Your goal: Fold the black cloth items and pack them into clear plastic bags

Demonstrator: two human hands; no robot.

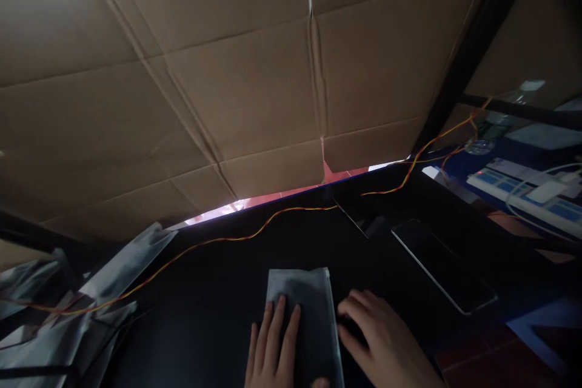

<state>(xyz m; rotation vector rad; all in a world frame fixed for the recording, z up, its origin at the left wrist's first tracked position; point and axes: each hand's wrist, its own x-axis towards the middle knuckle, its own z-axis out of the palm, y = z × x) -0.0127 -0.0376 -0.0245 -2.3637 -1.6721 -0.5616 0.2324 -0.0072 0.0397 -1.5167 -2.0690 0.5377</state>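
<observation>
A flat, frosted plastic zip bag [311,303] lies on the black table in front of me, its zip strip along the right edge. My left hand [275,342] rests on the bag with fingers stretched out and flat, pressing on its left half. Beside the zip edge is my right hand [375,330], its fingers curled and the thumb and index fingertips drawn close together. Whatever may be between those fingertips is too dark and small to make out.
A phone [445,267] and a dark glossy panel [364,212] lie at the right. Several frosted bags [127,264] are heaped at the left. A red-yellow wire [254,230] crosses the table. Cardboard [254,85] stands behind; a power strip [522,194] and bottle [495,124] sit far right.
</observation>
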